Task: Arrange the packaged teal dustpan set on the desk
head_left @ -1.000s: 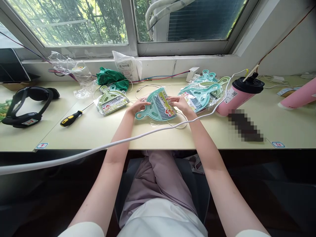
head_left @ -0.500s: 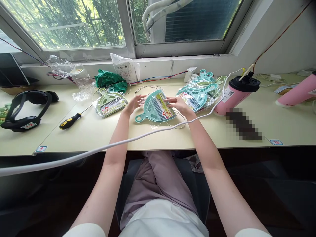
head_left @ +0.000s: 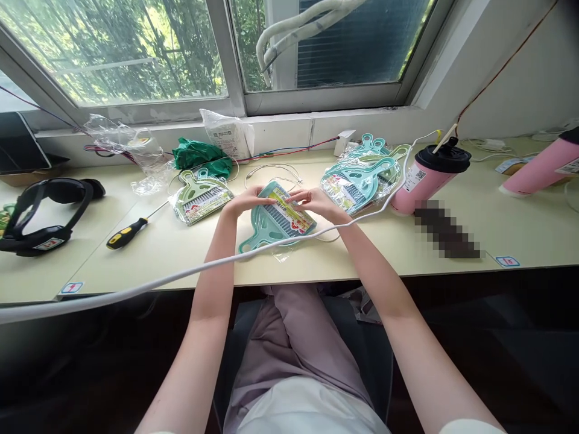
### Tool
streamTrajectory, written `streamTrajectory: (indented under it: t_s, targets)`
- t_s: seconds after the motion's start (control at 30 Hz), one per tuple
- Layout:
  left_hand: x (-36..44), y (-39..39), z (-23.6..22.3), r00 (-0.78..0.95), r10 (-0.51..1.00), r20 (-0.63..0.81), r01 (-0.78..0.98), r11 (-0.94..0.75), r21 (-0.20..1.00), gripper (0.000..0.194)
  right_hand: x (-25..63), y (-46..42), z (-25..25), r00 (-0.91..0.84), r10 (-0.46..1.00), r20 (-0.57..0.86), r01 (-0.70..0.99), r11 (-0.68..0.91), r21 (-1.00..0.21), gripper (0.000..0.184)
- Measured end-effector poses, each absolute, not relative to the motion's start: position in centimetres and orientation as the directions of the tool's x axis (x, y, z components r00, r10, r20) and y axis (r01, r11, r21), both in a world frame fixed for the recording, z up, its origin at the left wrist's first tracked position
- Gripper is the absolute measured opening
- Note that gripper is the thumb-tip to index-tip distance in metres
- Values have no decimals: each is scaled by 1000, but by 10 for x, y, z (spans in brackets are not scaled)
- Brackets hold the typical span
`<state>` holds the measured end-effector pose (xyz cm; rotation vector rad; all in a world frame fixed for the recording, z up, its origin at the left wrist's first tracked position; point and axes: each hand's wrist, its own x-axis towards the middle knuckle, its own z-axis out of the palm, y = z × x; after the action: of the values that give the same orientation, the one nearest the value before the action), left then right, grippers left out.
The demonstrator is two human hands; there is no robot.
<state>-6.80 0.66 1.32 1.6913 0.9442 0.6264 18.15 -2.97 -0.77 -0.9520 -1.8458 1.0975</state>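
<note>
Both hands pinch the far edge of the teal plastic dustpan-and-brush set in clear wrap (head_left: 275,222): left hand (head_left: 244,201), right hand (head_left: 312,201); its handle apparently points near-left.

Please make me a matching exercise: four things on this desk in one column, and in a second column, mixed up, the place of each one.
Things:
1. teal dustpan set
2. screwdriver
3. pink cup
4. black headset

Places:
A. far left end of the desk
B. right of the pile of bagged dustpan sets
C. between the left hand and the right hand
D. just left of the green dustpan set

Pairs: 1-C, 2-D, 3-B, 4-A
</note>
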Motion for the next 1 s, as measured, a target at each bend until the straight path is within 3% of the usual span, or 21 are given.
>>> streamTrajectory:
  t_s: [0.4,0.47,0.57,0.63,0.7,0.77,0.87,1.0]
  targets:
    - [-68,9,3,483,875,-31,210,-81,974,37,183,-26,-13,-431,865,256,229,379,-896,27]
    - [-70,11,2,417,909,7,181,-91,979,39,182,-23,-13,-316,891,326,236,406,-883,31]
    - [-74,18,-1,276,955,112,81,-139,987,42,185,-19,-13,14,898,439,246,423,-872,52]
    - [-74,21,-3,186,967,175,10,-179,984,43,187,-18,-14,117,910,397,193,372,-908,71]
    - [-73,22,-4,149,966,209,-45,-205,978,45,187,-18,-16,33,962,271,94,267,-959,80]
    - [-70,21,-4,174,963,205,-69,-195,978,46,186,-19,-19,-82,983,163,16,164,-986,73]
    - [-70,19,-5,262,956,134,-40,-128,991,49,184,-20,-23,-109,985,130,-56,125,-991,56]
    - [-75,21,-10,342,938,54,17,-64,998,54,187,-20,-22,-112,990,88,-60,81,-995,61]
